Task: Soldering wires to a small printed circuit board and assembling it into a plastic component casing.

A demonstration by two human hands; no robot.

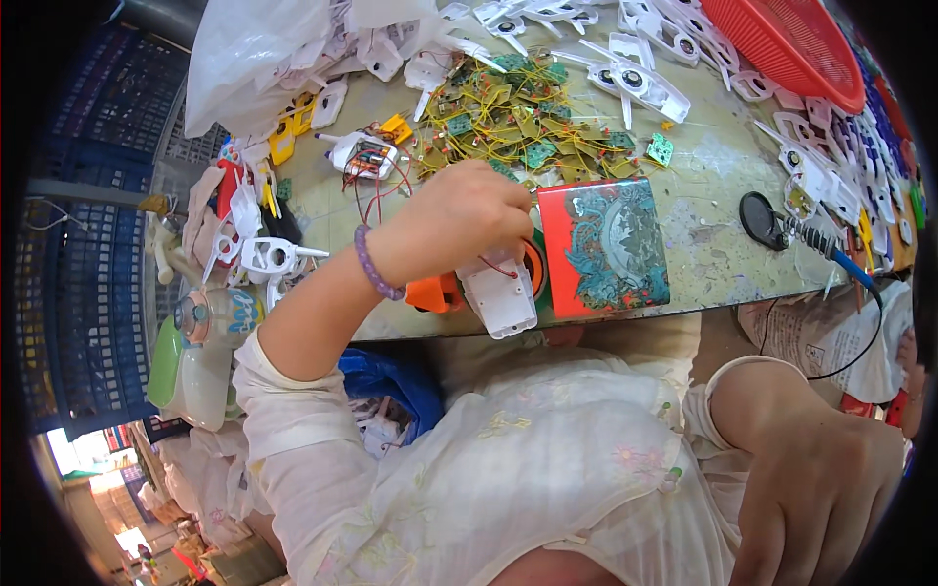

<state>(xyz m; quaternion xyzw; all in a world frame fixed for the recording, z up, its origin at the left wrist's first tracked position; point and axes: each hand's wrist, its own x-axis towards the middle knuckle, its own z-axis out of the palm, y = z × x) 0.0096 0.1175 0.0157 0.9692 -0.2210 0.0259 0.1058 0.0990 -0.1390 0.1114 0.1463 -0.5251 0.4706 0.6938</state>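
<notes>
My left hand (459, 215), below a purple beaded bracelet (378, 264), is closed at the near edge of the table. Its fingers curl down over a white plastic casing (500, 298), and the fingertips are hidden behind the hand. A thin red wire (503, 269) shows on the casing. An orange and green round thing (535, 269) sits partly behind the casing, beside a red and teal box (616, 244). Off the table at the lower right, my right hand (821, 479) hangs with fingers stretched downward, holding nothing visible.
A heap of green circuit boards with yellow wires (518, 112) lies beyond my left hand. White plastic housings (625, 78) and a red basket (791, 49) are at the back. A soldering iron (831, 244) rests at the right. A blue bag (405, 376) hangs below the table edge.
</notes>
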